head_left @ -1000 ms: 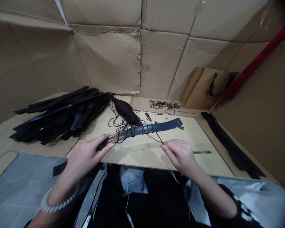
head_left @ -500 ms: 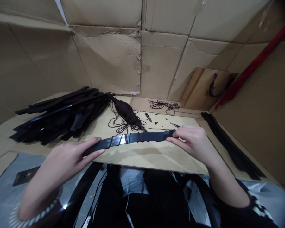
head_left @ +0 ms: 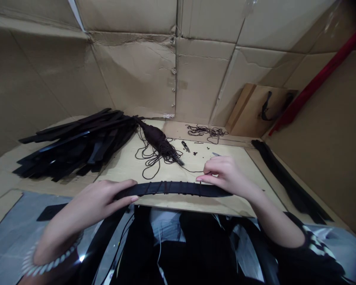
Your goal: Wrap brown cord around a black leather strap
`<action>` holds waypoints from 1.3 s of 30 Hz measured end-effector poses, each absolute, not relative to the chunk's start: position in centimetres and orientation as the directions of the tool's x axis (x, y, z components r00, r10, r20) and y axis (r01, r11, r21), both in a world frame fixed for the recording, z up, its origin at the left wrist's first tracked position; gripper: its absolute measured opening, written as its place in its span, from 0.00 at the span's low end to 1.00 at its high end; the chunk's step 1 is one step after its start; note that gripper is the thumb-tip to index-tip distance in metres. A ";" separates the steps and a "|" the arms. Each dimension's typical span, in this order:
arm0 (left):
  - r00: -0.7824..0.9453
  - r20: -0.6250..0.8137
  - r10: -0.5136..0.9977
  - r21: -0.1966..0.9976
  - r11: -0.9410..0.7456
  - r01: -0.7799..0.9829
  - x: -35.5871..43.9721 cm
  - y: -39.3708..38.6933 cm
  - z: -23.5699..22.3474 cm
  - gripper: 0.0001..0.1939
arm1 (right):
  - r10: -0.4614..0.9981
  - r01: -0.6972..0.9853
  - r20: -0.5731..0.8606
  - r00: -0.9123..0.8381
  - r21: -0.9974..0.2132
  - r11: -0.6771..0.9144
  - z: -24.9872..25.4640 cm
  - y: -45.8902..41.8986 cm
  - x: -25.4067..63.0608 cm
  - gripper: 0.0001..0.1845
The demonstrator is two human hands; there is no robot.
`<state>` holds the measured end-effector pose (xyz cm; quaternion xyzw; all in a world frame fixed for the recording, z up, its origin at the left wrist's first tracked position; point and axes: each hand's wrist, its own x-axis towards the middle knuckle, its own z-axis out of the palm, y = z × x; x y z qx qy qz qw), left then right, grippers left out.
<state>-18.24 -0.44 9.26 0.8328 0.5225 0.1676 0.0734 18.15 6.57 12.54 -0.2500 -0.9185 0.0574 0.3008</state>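
Note:
A long black strip [head_left: 175, 188] lies level in front of me, with thin dark brown cord wrapped around it in spaced turns. My left hand [head_left: 96, 202] grips its left end between thumb and fingers. Close above the strip's right part, my right hand [head_left: 224, 176] pinches the cord [head_left: 191, 171]. From those fingers the cord runs back to a spindle-shaped bundle of wound cord [head_left: 156, 138], whose loose loops spread on the board. A short piece of cord drops from the pinch to the strip. The right fingertips partly hide what they hold.
A pile of black strips [head_left: 74, 144] lies at the left. Small thread snips [head_left: 185, 146], cord scraps [head_left: 209, 130] and a pointed metal tool [head_left: 216, 154] lie behind my hands. Long black strips [head_left: 281, 178] lie at the right; cardboard walls [head_left: 130, 71] enclose the board.
My right hand has left the strip's right end, moved slightly left and now pinches the cord. The strip has come down closer to me, still in my left hand.

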 end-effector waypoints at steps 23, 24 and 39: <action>0.380 0.175 0.908 0.687 -0.389 0.614 -13.5 0.5 6.0 0.19 | 0.886 -0.229 0.404 -0.229 -0.907 0.354 3.8 3.1 18.3 0.22; 0.363 0.169 0.916 0.691 -0.373 0.619 -13.3 0.5 5.9 0.20 | 0.892 -0.299 0.410 -0.190 -0.890 0.345 3.7 2.8 18.2 0.23; 0.333 0.145 0.932 0.692 -0.337 0.639 -12.2 0.4 5.4 0.25 | 0.972 -0.487 0.233 0.031 -0.846 0.218 3.7 3.0 15.1 0.31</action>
